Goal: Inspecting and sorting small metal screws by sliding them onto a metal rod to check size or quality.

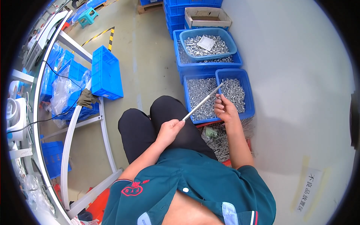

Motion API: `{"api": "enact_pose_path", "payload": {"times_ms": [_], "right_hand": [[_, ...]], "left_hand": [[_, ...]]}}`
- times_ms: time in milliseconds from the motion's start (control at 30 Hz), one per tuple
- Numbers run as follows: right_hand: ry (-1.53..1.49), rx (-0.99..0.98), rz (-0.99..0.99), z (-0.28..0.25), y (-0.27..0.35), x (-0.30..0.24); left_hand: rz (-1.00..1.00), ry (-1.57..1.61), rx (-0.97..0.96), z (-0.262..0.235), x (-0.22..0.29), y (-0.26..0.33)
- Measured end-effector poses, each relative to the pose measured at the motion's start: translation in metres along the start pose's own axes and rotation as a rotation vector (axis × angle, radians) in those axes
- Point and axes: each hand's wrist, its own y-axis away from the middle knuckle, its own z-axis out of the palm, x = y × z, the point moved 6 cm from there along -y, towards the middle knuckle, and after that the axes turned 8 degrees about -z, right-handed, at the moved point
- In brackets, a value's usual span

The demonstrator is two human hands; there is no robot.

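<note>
My left hand [171, 132], above my lap, is closed around the lower end of a thin, light metal rod [201, 103]. The rod slants up and to the right over the crates. My right hand [226, 108] is beside the rod's upper part, thumb and fingers pinched together. Whatever it holds, if anything, is too small to make out. Beneath that hand, a small blue bin [250, 93] full of small silvery metal parts rests on a larger blue crate [186, 98] of similar parts. Many loose metal rods [215, 146] lie in a red container by my right forearm.
Farther ahead, a light-blue basin [235, 48] of metal parts sits on another blue crate [180, 67], with a cardboard box [208, 24] behind. To the left stands a white-framed workbench [69, 150] with an empty blue crate [108, 75] beside it. A pale wall [296, 93] runs along the right.
</note>
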Motion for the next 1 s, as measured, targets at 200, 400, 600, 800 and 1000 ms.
{"api": "enact_pose_path", "payload": {"times_ms": [200,400,600,800,1000], "right_hand": [[-0.022,-0.042,-0.039,0.017,0.000,-0.019],[0.076,-0.043,-0.081,0.030,-0.005,-0.034],[0.316,0.020,-0.136,0.041,-0.001,-0.039],[0.738,0.064,-0.240,0.056,0.003,-0.053],[0.936,0.052,-0.244,0.066,0.007,-0.061]], "left_hand": [[0.027,-0.065,0.012,-0.001,0.003,0.003],[0.049,-0.156,0.027,0.001,0.008,0.005],[0.038,-0.164,0.022,0.001,0.008,0.004],[0.039,-0.202,0.034,0.000,0.006,0.004],[0.055,-0.181,0.045,0.001,0.008,0.006]]}}
